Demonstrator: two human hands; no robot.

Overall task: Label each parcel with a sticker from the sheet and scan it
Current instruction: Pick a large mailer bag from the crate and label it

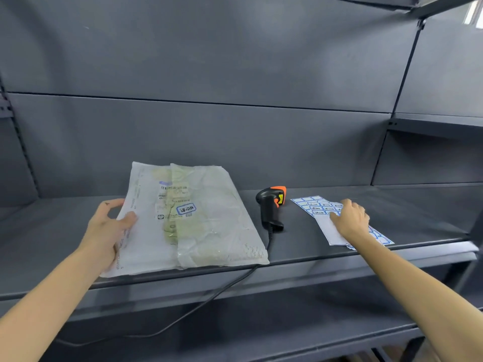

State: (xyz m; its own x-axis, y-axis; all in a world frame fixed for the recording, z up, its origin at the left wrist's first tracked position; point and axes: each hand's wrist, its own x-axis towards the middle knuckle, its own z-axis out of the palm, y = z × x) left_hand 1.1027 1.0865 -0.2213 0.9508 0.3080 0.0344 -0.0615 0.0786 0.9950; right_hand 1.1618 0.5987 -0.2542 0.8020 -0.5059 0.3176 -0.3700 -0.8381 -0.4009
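dim even light, bright window glare top right, wide-angle bending at edges, slightly soft.

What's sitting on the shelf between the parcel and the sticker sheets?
In the head view, the barcode scanner lies between the parcel and the sticker sheets, its cable trailing over the shelf edge.

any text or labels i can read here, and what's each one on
Blue-framed sticker on the parcel: handwritten characters, too blurred to read.
Shipping label on the parcel: barcode and print, too small.
Sticker sheet: handwriting, illegible.
Scanner: yellow label, unreadable.
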